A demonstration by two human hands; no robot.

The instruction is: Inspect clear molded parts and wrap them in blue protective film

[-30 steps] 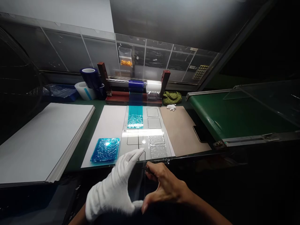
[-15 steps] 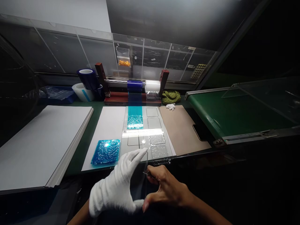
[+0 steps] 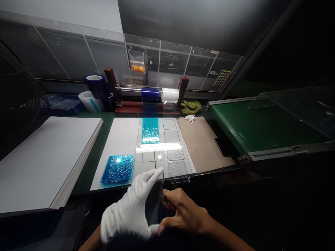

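Note:
My left hand (image 3: 131, 205), in a white glove, holds a thin glass-like panel (image 3: 162, 181) on edge between its fingers and thumb. My bare right hand (image 3: 183, 211) is at the panel's right side, its thumb near the lower edge and its curled fingers around a small dark item (image 3: 164, 198) too small to name. Beyond them lies a clear sheet (image 3: 149, 169) with outlined rectangles. Blue film (image 3: 150, 129) runs onto it from a blue roll (image 3: 150, 93). A stack of blue film-covered pieces (image 3: 117, 169) sits on white paper to the left.
A thick white paper stack (image 3: 52, 157) lies at the left, with film rolls (image 3: 91, 101) behind it. Brown board (image 3: 201, 150), a dark phone-like object (image 3: 222, 147) and a green conveyor belt (image 3: 261, 122) are at the right. A wooden roll stand (image 3: 123, 108) stands at the back.
My right hand's fingers have shifted slightly down and left against the panel, and the tip that stuck out between them is now less visible. The camera view has moved slightly.

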